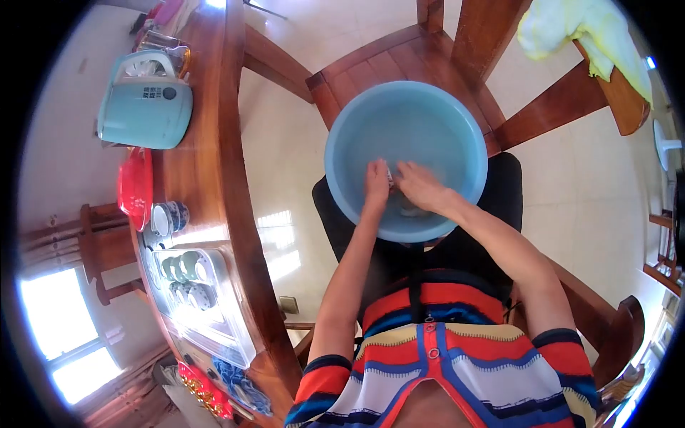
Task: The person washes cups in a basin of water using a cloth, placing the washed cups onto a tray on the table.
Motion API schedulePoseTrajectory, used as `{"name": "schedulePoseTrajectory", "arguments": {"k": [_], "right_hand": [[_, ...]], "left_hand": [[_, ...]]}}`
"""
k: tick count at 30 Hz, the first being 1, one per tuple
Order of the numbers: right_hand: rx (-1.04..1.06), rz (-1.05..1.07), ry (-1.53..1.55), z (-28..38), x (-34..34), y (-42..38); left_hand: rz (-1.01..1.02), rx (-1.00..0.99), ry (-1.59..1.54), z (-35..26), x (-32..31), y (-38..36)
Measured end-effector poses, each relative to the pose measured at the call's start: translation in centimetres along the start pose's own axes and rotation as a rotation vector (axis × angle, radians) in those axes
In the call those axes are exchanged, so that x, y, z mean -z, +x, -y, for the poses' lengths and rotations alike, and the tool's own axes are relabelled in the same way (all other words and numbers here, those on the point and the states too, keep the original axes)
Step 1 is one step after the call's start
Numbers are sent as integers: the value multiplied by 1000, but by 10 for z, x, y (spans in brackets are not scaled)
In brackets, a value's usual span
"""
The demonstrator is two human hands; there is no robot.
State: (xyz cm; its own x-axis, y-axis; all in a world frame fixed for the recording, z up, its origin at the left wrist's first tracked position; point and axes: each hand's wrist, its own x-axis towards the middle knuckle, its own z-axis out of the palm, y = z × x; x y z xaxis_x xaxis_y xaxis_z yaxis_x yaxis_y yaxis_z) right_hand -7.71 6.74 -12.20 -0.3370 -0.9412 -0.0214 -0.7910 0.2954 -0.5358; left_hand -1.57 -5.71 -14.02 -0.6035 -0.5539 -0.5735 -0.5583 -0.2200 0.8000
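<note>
A round light-blue basin (407,103) rests on a wooden chair seat, with cloudy water inside. My left hand (377,184) is closed around a small pale object with dark marks (389,175), too small to name, over the lower part of the basin. Beside it on the right, my right hand (419,184) has its fingers bent toward the same object; whether they grip it is unclear. Something pale lies blurred in the water under my right wrist.
On the wooden table (214,128) at left are a blue kettle (153,107), a red basket (134,187), patterned cups (170,217) and a clear tray (242,332) with several cups. A yellow-white cloth (571,28) hangs over a chair at upper right.
</note>
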Motion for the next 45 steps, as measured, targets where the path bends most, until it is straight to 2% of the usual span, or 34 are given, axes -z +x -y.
{"name": "schedulePoseTrajectory", "arguments": {"k": [1, 3, 5, 6, 7, 8, 9, 11, 12, 13, 14, 15, 17, 18, 20, 21, 23, 24, 25, 26, 27, 29, 30, 31, 32, 33, 35, 36, 38, 40, 45], "right_hand": [[-37, -41, -87, -2, -9, 2], [-73, -82, -172, -4, -17, 6], [-261, -16, -250, -1, -14, 13], [-265, -19, -249, -2, -15, 16], [-347, -1, -116, -5, -17, 20], [-427, 17, 17, -8, -17, 24], [-429, 12, 16, -16, -21, 27], [-588, -119, 808, -30, -31, 29], [-592, -118, 808, -27, -30, 27], [-616, -123, 992, -25, -29, 24], [-635, -130, 1175, -22, -28, 20], [-639, -132, 1173, -19, -26, 16], [-389, -71, 1279, -11, -23, 11], [-390, -71, 1279, -3, -16, 7], [-255, -34, 846, 8, -1, 2], [-256, -35, 846, 7, -3, 1], [-46, -64, 341, 4, -8, -2], [-46, -65, 341, 4, -9, -1], [-57, -54, 172, 3, -10, 1], [-66, -44, 3, 3, -11, 4], [-62, -45, 3, 3, -13, 6], [-266, -39, -81, 3, -18, 11], [-265, -39, -79, 1, -21, 13], [-379, -54, 53, -4, -23, 16], [-491, -70, 185, -9, -24, 19], [-491, -70, 185, -16, -24, 21], [-502, -112, 771, -28, -24, 22], [-507, -113, 765, -24, -19, 19], [-246, -263, 663, -3, -4, 6], [-241, -269, 641, 1, -2, 2], [-174, -284, 604, -7, -1, 11]], "left_hand": [[-1, -2, 6, 9, 1, 7], [-149, -224, 282, 32, 3, 27], [-157, -248, 297, 44, 5, 37], [-162, -273, 310, 39, 5, 34], [-158, -276, 312, 34, 3, 30], [-82, -191, 258, 30, 2, 24], [-8, -104, 204, 22, 1, 17], [1, -92, 152, 15, 1, 10], [9, -79, 100, 18, 2, 10], [13, -76, 99, 21, 3, 14], [67, 6, 18, 22, 5, 19], [119, 88, -64, 25, 5, 25], [135, 105, -187, 33, 2, 33], [146, 122, -306, 36, 2, 34], [106, 185, -301, 17, 4, 20], [65, 247, -295, 11, 6, 17], [78, 210, -240, 18, 12, 23], [87, 171, -187, 15, 13, 21], [86, 167, -187, 13, 10, 19], [-7, 92, -131, 11, 4, 15], [-102, 18, -75, 11, 0, 12], [-129, 7, -57, 15, 0, 15], [-153, -2, -40, 12, 1, 13], [-154, -1, -39, 9, 2, 10], [-108, 79, -26, 6, 2, 7], [-61, 159, -14, 4, 2, 5], [11, 196, -43, 6, 4, 9], [85, 233, -75, 8, 3, 11], [123, 283, -98, 6, 4, 11], [155, 327, -115, 3, 2, 9], [90, 217, -69, -1, -3, -3]]}}
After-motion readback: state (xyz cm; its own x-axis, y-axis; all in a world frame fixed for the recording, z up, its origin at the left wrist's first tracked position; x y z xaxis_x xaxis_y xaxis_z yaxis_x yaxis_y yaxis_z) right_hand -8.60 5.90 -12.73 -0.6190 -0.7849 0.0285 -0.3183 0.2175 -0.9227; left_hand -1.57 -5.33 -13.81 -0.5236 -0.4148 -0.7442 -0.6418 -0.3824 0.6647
